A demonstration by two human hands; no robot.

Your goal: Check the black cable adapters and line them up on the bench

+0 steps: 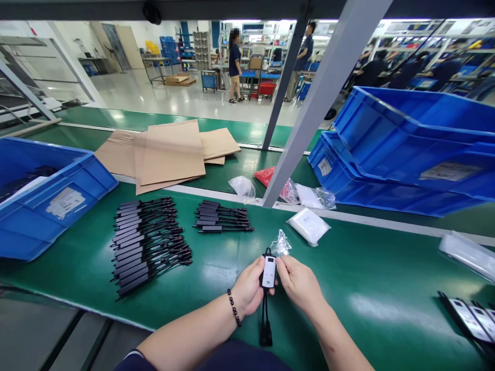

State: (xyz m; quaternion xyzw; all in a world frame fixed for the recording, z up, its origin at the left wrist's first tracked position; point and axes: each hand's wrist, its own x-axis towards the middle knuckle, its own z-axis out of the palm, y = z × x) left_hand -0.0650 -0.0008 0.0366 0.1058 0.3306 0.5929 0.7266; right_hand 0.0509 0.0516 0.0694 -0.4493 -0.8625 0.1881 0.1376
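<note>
My left hand (250,286) is wrapped round a small black electronic module (268,272) with a white face and a dark window near its top. Two black cables with connectors (266,334) hang from its lower end, and a black loop sticks up at the top. At the module's upper right edge my right hand (299,281) is closed, thumb and finger pinched together. What that pinch holds, if anything, is hidden. Just beyond the fingertips is a crumpled piece of clear plastic film (281,243); whether the right hand touches it I cannot tell.
Rows of black cabled modules (133,247) lie left, with a smaller group (211,219) beside them. A blue bin (50,206) stands left; stacked blue bins (406,139) stand right. Cardboard sheets (170,154), a white packet (308,226) and a metal post (305,113) are behind. White-faced modules (469,317) lie right.
</note>
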